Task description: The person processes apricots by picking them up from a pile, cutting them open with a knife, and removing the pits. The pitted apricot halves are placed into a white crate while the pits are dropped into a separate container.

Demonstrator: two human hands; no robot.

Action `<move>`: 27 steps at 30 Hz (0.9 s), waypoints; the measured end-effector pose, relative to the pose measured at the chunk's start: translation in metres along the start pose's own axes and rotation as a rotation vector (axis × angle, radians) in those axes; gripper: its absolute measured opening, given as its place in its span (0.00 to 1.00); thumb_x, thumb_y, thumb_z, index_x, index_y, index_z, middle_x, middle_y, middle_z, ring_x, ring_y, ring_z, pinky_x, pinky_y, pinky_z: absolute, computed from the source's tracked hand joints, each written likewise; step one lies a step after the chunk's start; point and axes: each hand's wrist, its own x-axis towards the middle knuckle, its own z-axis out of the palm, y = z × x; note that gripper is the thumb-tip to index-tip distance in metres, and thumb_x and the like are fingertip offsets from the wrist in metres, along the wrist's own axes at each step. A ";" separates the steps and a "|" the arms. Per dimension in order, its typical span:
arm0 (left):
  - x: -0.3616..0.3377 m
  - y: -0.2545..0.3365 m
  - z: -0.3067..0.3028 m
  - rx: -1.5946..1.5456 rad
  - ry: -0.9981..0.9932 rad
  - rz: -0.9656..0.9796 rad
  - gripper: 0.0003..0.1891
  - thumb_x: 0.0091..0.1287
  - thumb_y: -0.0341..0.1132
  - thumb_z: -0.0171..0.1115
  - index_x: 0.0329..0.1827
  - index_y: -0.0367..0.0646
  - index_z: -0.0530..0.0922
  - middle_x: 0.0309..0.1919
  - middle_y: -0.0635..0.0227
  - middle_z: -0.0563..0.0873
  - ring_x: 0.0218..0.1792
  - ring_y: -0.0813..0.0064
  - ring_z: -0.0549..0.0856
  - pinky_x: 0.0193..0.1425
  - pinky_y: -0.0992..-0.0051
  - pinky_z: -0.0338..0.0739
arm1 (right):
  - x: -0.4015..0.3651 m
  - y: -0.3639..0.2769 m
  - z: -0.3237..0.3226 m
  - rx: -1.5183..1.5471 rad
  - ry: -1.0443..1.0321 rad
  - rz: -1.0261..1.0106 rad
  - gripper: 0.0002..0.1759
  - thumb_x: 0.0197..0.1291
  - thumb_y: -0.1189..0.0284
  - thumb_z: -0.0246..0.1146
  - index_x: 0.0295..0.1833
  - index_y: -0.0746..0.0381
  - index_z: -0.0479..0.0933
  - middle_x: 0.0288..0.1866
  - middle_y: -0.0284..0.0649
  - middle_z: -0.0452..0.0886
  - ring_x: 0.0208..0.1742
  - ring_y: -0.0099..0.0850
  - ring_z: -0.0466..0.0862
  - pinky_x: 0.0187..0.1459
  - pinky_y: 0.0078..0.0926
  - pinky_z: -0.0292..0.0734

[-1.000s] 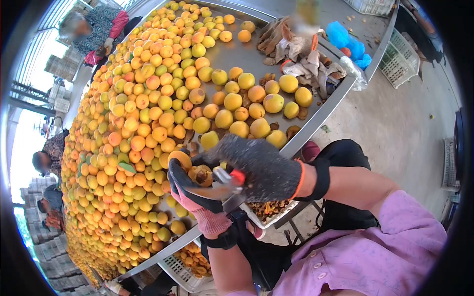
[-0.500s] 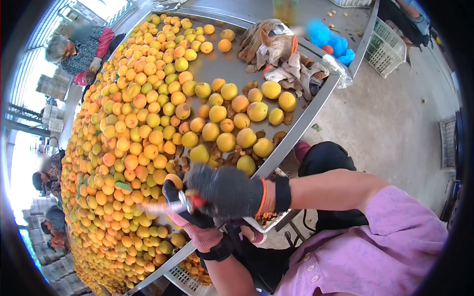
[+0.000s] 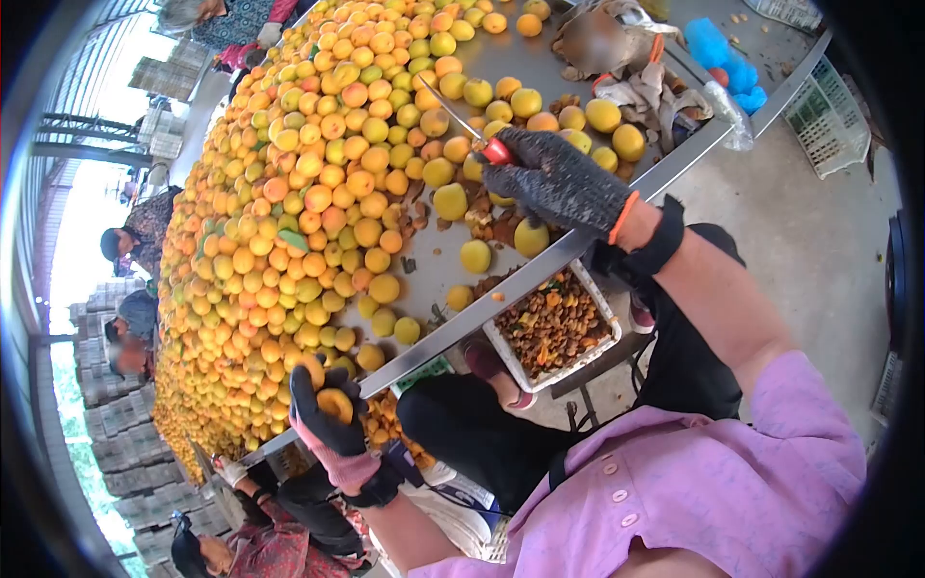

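My right hand [image 3: 564,183], in a dark grey glove with an orange band at the wrist, is closed round the red handle of a knife [image 3: 496,151]. Its thin blade points up and left over the apricots on the metal table. Down at the table's near edge is my left hand [image 3: 330,424], gloved in dark grey and pink. Its fingers curl round a cut apricot [image 3: 335,405], whose orange flesh shows. A large heap of whole apricots [image 3: 318,197] covers the table beyond both hands.
A white crate of apricot pits and scraps [image 3: 554,332] stands below the metal rim [image 3: 540,270]. Cut apricots [image 3: 385,421] lie under the edge near my left hand. Rags [image 3: 650,101] and blue plastic [image 3: 723,63] lie at upper right. Several people sit round the table.
My hands have moved apart from where they met over the table edge. The right went up and right with the knife, the left down toward the edge. The view has shifted too.
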 end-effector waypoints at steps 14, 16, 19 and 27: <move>0.051 -0.041 -0.029 0.411 0.100 0.240 0.22 0.63 0.28 0.61 0.58 0.30 0.67 0.55 0.56 0.75 0.55 0.71 0.75 0.61 0.72 0.69 | 0.004 0.013 -0.045 -0.149 0.571 -0.228 0.13 0.58 0.66 0.60 0.34 0.66 0.71 0.28 0.50 0.77 0.31 0.49 0.77 0.31 0.39 0.70; 0.037 0.019 0.060 0.356 -0.139 0.183 0.20 0.63 0.24 0.59 0.58 0.31 0.68 0.52 0.59 0.78 0.52 0.74 0.77 0.59 0.75 0.70 | 0.009 0.010 -0.056 -0.046 0.629 -0.205 0.13 0.59 0.65 0.60 0.35 0.67 0.72 0.29 0.49 0.77 0.30 0.45 0.78 0.32 0.38 0.70; 0.064 0.026 0.150 0.257 -0.479 0.347 0.22 0.62 0.25 0.61 0.59 0.32 0.69 0.48 0.60 0.80 0.50 0.75 0.78 0.57 0.76 0.71 | 0.010 0.004 -0.064 0.067 0.698 -0.193 0.14 0.60 0.65 0.60 0.39 0.67 0.75 0.29 0.46 0.78 0.28 0.34 0.77 0.33 0.32 0.71; 0.099 0.015 0.306 1.402 -0.578 0.543 0.34 0.57 0.48 0.64 0.67 0.53 0.64 0.68 0.56 0.63 0.64 0.58 0.69 0.60 0.54 0.66 | 0.015 0.010 -0.081 0.053 0.633 -0.091 0.13 0.60 0.67 0.62 0.44 0.65 0.76 0.30 0.35 0.77 0.31 0.20 0.74 0.33 0.21 0.71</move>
